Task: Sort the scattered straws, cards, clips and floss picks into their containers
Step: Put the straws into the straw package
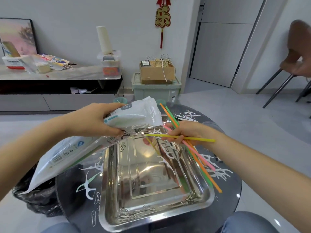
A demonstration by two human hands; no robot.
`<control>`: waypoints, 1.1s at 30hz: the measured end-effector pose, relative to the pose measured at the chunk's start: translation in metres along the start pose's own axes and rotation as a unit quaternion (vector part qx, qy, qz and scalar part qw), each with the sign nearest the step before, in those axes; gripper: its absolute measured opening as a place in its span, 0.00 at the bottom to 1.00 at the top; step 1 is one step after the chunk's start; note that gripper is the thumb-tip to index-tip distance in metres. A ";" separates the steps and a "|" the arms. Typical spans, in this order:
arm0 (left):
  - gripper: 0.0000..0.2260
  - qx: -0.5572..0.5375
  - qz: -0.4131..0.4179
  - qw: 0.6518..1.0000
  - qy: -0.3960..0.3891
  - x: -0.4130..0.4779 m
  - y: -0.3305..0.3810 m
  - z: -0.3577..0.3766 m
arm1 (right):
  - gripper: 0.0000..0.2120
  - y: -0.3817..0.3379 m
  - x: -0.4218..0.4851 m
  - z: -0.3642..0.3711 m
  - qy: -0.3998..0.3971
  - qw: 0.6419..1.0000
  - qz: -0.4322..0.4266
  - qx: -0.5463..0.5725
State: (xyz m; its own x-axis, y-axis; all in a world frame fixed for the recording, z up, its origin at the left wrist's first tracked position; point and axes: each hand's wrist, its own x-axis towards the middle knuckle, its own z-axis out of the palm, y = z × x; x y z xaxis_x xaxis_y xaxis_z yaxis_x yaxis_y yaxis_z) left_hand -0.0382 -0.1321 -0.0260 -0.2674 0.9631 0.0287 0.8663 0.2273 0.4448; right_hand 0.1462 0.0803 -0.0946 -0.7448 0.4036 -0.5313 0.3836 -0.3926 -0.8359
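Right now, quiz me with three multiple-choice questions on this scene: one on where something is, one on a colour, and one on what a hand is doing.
1. Where does the steel tray sit?
A. on the floor
B. on the round dark table
C. on the chair seat

2. What colour is the straw lying crosswise in the right hand?
A. blue
B. black
C. yellow

3. What is the left hand doing?
A. holding a white plastic bag
B. lying flat on the table
C. picking up a paper clip

Answers:
1 B: the tray rests on the dark tabletop.
2 C: the yellow straw crosses the hand, which also grips the other straws in pink, orange and green.
3 A: its fingers are curled round the bag above the tray's far left corner.
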 end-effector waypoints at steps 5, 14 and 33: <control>0.27 -0.005 0.003 1.000 -0.001 -0.001 -0.004 0.003 | 0.13 0.003 0.001 0.004 0.000 1.000 -0.021 -0.001; 0.28 0.007 -0.013 1.000 -0.004 -0.001 -0.013 0.008 | 0.08 -0.007 -0.003 0.006 0.042 0.999 0.009 0.034; 0.34 -0.037 0.027 0.998 0.053 -0.021 -0.018 0.007 | 0.30 -0.028 -0.093 0.016 -0.055 0.959 -0.137 -0.240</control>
State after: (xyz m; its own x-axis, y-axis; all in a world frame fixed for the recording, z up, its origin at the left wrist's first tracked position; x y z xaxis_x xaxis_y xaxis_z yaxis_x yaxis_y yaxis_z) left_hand -0.0451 -0.1554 -0.0411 -0.2679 0.9522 0.1471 0.8480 0.1605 0.5051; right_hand 0.1957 0.0404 -0.0200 -0.8964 0.3373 -0.2875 0.3534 0.1526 -0.9229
